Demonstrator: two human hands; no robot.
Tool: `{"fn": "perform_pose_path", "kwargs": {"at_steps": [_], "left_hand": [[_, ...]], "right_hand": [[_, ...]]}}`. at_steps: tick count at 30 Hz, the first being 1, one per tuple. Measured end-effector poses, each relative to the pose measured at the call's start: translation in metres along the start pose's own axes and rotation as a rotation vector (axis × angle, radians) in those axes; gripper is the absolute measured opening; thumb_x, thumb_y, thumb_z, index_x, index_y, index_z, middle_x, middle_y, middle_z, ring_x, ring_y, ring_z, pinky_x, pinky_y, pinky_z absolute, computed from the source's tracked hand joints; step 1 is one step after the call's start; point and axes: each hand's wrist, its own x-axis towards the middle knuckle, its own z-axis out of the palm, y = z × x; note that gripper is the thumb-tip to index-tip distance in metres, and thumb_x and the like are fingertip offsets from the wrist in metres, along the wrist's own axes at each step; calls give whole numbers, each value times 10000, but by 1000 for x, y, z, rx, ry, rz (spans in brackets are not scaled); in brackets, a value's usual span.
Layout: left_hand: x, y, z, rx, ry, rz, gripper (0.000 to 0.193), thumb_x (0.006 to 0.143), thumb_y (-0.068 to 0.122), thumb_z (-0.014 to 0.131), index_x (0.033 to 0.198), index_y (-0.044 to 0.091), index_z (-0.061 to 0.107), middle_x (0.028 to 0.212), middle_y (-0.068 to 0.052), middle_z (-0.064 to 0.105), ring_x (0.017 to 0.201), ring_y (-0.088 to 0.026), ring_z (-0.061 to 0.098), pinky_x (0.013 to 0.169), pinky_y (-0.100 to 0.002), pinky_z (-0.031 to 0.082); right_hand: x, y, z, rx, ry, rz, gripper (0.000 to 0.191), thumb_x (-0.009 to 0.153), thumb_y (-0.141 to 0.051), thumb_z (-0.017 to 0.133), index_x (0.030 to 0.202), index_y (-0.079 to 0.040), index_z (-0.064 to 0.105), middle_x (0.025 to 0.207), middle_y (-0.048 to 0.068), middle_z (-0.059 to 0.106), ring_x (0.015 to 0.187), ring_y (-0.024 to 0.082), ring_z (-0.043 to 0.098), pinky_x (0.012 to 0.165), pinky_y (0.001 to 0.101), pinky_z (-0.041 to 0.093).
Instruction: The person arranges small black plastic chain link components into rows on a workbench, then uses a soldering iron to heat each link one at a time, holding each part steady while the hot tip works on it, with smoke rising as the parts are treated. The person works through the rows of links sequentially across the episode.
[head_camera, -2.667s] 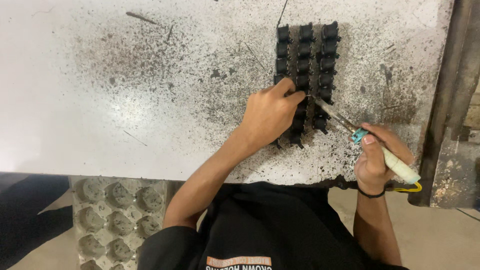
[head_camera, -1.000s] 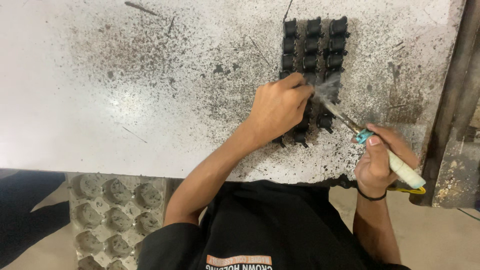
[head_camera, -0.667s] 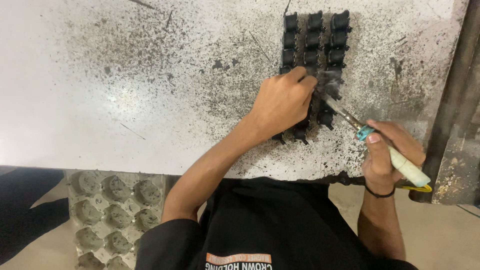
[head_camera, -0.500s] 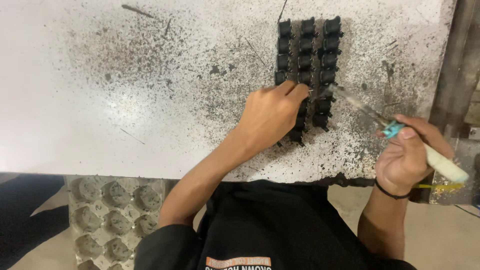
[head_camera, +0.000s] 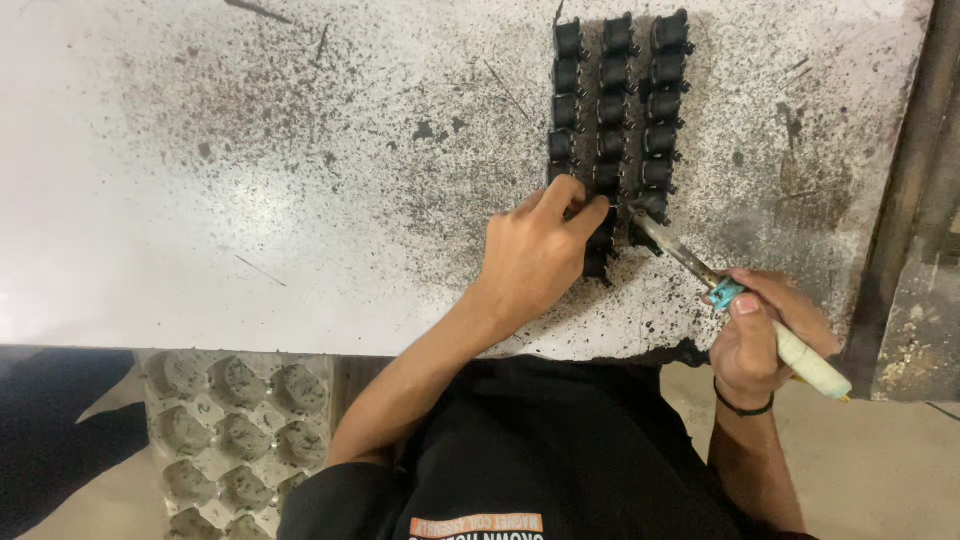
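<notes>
- Three columns of small black moulded parts (head_camera: 612, 110) lie side by side at the far right of the speckled white tabletop (head_camera: 250, 200); roughly six show in each column above the left hand, and the nearer ones are hidden under it, so no full count can be made.
- One left hand (head_camera: 535, 260) rests on the near end of the rows, its fingers curled and pressing on the parts there.
- One right hand (head_camera: 765, 335) is closed around the white handle of a soldering-iron-like tool with a blue collar (head_camera: 740, 300); its metal tip reaches the lowest part of the right column, just beside the left fingertips.
- One grey moulded pulp tray (head_camera: 235, 440) sits below the tabletop's near edge.
- Risk, as I judge it: the tip stands so close to the left fingers that a slip could touch them.
- Pressing unevenly could also shift the loose rows out of line.
</notes>
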Motion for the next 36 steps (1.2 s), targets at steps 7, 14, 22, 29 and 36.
{"fn": "perform_pose_path", "kwargs": {"at_steps": [7,14,22,29,36], "left_hand": [[7,-2,-1,1,-119,52,203,828,19,654,1011,72,724,1025,-85,576,737,-234,702,532,-397,547],[5,-2,-1,-38,-84,41,241,824,17,658,1047,64,736,1031,-81,586,725,-235,709,508,-386,538],[6,-5,5,-61,-81,43,246,847,-19,657,1067,43,748,1024,-83,593,675,-199,699,463,-349,523],[8,1,8,16,-126,75,133,852,33,671,981,17,699,996,-103,548,748,-226,698,547,-373,555],[6,2,6,-18,-88,58,250,812,9,657,1054,-4,719,1003,-120,551,709,-225,688,516,-382,542]], "right_hand": [[1,-3,4,9,-16,6,213,979,-52,652,1077,136,667,960,251,703,782,238,663,752,283,549],[1,-7,3,34,-12,41,213,978,-24,626,1082,156,673,927,248,689,720,211,636,690,262,529],[3,-7,3,3,-46,18,237,1051,-48,647,1107,181,670,960,262,694,760,239,670,691,299,567],[10,-15,7,45,-47,88,247,1007,-62,613,1042,177,664,927,258,686,683,245,675,608,336,587],[4,-17,9,128,44,219,200,1059,-23,607,1085,168,658,1025,272,691,745,287,688,670,375,620]]}}
